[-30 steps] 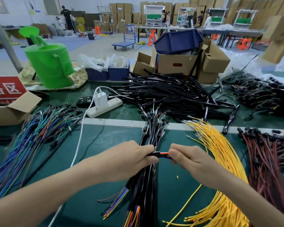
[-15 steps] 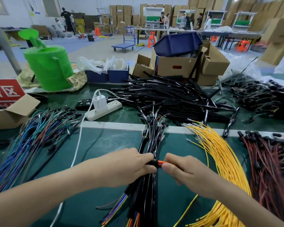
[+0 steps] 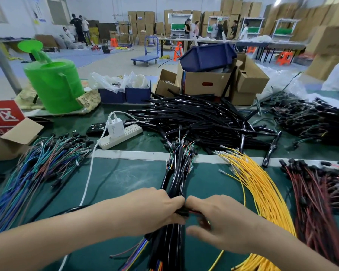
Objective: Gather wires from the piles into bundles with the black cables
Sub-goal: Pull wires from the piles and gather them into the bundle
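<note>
1. A person's left hand (image 3: 157,208) grips a bundle (image 3: 176,177) of black cables and coloured wires at the middle of the tabletop's (image 3: 129,177) near edge. From there the bundle runs straight toward the far edge.
2. The right hand (image 3: 219,218) meets it fingertip to fingertip, fingers curled over a red wire (image 3: 195,211) laid against the bundle. The step in hand appears to be working that wire in among the cables.
3. Done so far: several black cables lie gathered together. Blue, orange and yellow strands show at the bundle's near end, with small connectors fanned out at its far end.
4. Left to do, by the look of it, is a great deal. Yellow wires (image 3: 262,192) lie just right of the bundle and red wires (image 3: 317,202) fill the right edge. Blue and green wires (image 3: 37,169) spread along the left edge. A heap of loose black cables (image 3: 200,118) sits toward the far edge.
5. Hard to make out:
   - The fingers cover the spot where the red wire joins the bundle.
   - The right hand is blurred, so the thumb's part in the grip is unclear.
   - The bundle's near end is cut off at the bottom of the view.
   - No tie or band can be seen, so it cannot be told whether this bundle is complete.
   - A dark tangle (image 3: 311,122) at the far right corner is too knotted to identify.
</note>
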